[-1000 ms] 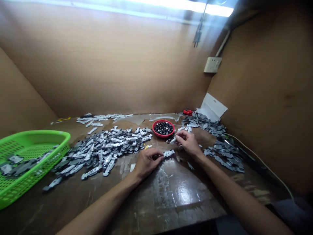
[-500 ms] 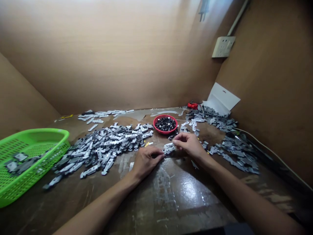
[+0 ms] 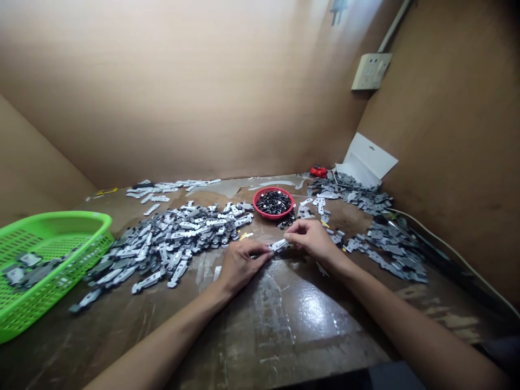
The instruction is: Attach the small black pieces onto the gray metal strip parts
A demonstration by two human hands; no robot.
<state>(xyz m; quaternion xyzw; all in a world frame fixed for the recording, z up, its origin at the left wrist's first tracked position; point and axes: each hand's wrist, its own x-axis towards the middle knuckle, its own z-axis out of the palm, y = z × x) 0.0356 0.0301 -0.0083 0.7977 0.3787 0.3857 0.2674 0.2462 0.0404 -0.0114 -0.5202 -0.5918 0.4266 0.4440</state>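
Observation:
A small grey-white flat part [image 3: 279,246] is held between my two hands, low over the table. My left hand [image 3: 244,264] pinches its left end between thumb and fingers. At the other end, my right hand [image 3: 311,238] is closed on it with thumb and forefinger. Just behind my hands stands a red basket [image 3: 263,214] full of small black and shiny pieces [image 3: 274,201]. To the left spreads a large heap of similar grey-white parts [image 3: 187,233]. The exact make of the held part is too small to tell.
At the far left is a green basket [image 3: 81,216] with some grey parts inside. Grey flat pieces [image 3: 394,249] lie piled on the right, near a white cable [image 3: 442,238]. A white folded card [image 3: 371,154] leans in the back right corner, below a wall socket [image 3: 371,71].
The held part now shows as one slim, tilted piece between my fingers; before, it looked wider. My hands have barely moved, and the whole view has shifted slightly.

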